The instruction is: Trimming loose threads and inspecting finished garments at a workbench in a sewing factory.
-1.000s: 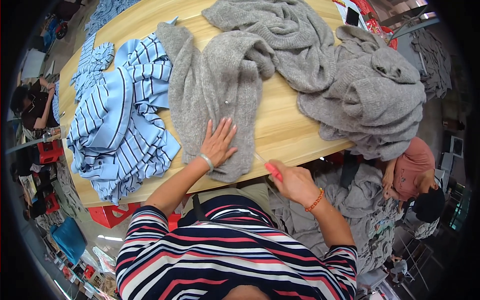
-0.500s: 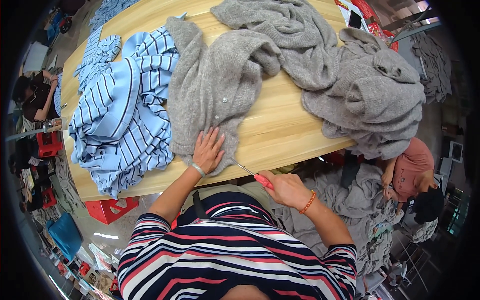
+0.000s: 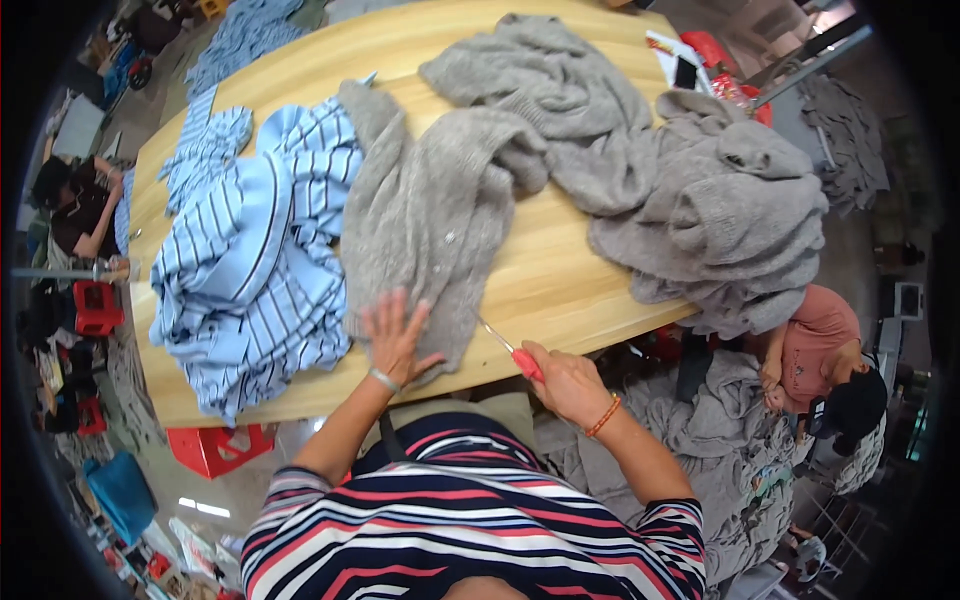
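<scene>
The wooden table (image 3: 560,265) spreads out beyond both hands, giving the cloth a firm, flat bed. On it, to the left of the left hand, lies a heap of blue striped garments (image 3: 255,250), and beyond the right hand, farther right, a heap of grey knits (image 3: 715,205); both seem set aside so the space between is usable. There, directly ahead of the left hand, a grey knit garment (image 3: 425,210) reaches down to the near edge. The left hand (image 3: 395,340), fingers spread, is at its lower end, probably to steady the soft fabric, though blur hides how firmly it presses. Apart from it, the right hand (image 3: 568,385) is wrapped round a red-handled tool (image 3: 527,364), its thin metal tip angled toward the knit's edge, likely for control; contact is unclear. Smallest, a pale button (image 3: 448,237) dots the knit above the left fingers.
</scene>
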